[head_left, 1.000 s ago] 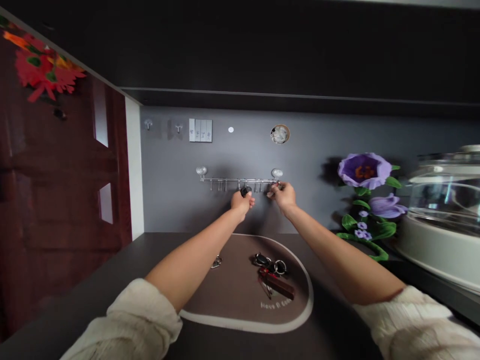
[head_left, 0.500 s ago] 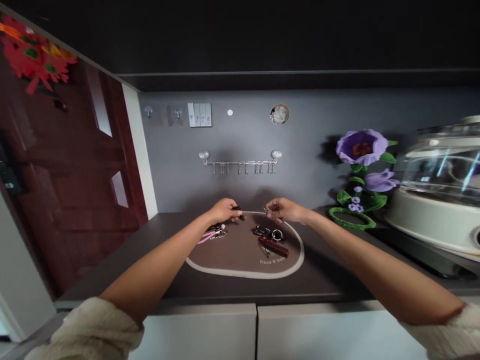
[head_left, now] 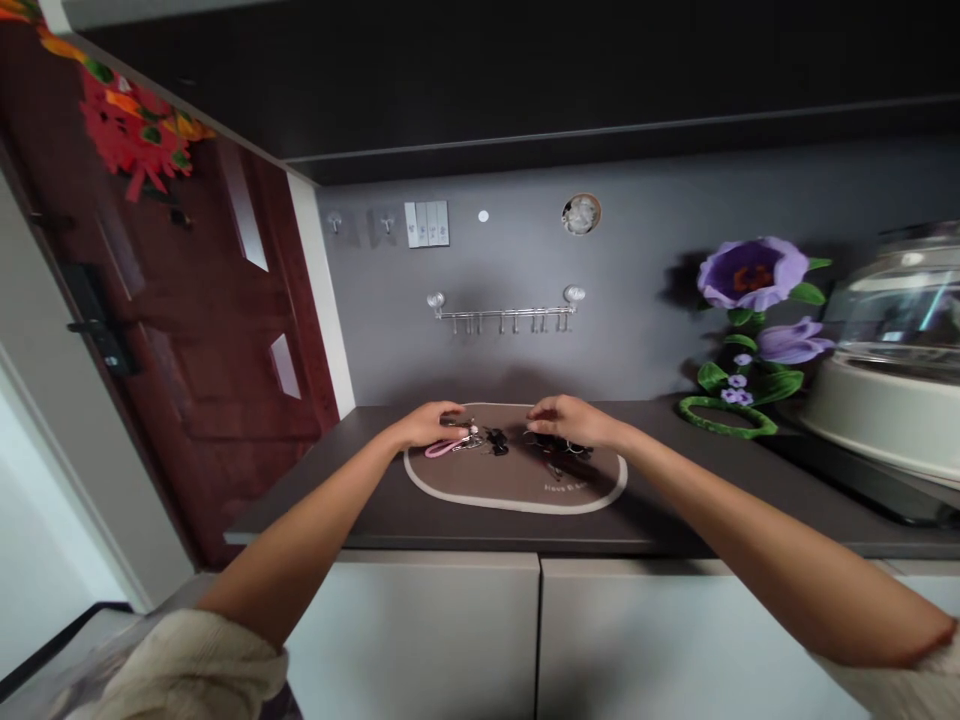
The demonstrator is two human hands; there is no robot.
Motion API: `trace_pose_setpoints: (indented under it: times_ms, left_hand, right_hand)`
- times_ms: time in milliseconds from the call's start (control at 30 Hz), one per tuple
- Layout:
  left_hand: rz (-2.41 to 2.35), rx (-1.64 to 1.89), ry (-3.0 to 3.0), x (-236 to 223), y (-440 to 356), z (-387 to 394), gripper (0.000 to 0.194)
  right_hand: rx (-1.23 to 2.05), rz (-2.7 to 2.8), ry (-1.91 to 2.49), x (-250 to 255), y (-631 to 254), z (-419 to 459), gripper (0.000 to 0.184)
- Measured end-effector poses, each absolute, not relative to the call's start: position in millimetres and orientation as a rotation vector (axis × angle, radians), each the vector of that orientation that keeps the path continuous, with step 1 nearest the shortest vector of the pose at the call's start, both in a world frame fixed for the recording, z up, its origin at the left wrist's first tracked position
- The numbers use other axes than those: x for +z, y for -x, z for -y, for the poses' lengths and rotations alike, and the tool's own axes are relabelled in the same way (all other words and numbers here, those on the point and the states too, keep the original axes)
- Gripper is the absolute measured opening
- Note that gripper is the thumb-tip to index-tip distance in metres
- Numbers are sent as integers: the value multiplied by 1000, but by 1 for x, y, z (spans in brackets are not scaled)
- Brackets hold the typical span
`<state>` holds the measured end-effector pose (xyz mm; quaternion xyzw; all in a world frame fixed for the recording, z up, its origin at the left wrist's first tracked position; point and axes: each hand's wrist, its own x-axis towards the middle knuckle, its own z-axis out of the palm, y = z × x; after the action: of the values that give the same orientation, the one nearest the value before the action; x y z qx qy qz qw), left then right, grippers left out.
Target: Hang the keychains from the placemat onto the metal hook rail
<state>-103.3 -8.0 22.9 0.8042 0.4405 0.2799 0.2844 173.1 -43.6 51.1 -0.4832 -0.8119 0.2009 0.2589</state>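
My left hand (head_left: 433,425) is over the left part of a brown oval mat (head_left: 517,492), thumb and fingers apart. Just under it lies a bunch of keys with a pink braided strap (head_left: 444,448). Between the two hands rests a small dark bunch of keys (head_left: 496,441). Over the mat's right part hovers my right hand (head_left: 574,420), its fingertips parted and pointing left. Beneath it are dark keys with metal rings (head_left: 561,443), partly hidden by the palm and in shadow.
A rail with several hooks (head_left: 506,314) is fixed to the grey wall behind the mat. Purple artificial flowers (head_left: 754,275) and a white appliance with a clear cover (head_left: 885,410) stand right. A dark shelf (head_left: 525,80) overhangs the counter. A red-brown door (head_left: 187,330) is left.
The dark keys from my left hand now lie mid-mat, and that hand has moved left, to the pink strap. My right hand has come down over the keys at right. The view has shifted.
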Motion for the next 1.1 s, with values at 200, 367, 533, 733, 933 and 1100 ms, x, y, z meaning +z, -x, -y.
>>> trace_pose_setpoints:
  times_ms: [200,367,533,733,933,1100]
  left_hand:
    - [-1201,885,-2115,11,114,25,68]
    - [-1053,1042,-2063,43,99,35,50]
    - [-701,957,-1853,90,84,49,45]
    - [-721,970,-1477,90,76,45,63]
    - [-742,828,-1310,42,74,30,64]
    - [-692,819,-1275,32,76,30,62]
  right_hand:
    - [463,2089,1243,36,-146,45,35]
    - [751,2149,1100,61,-126,50,31]
    - [1397,1973,682,94,-121,54,39]
    - [1579,1604,701,89,-124,50,60]
    - [1643,1501,784,49,-128,48,63]
    - [1673,1471,778,38,-131,47,62]
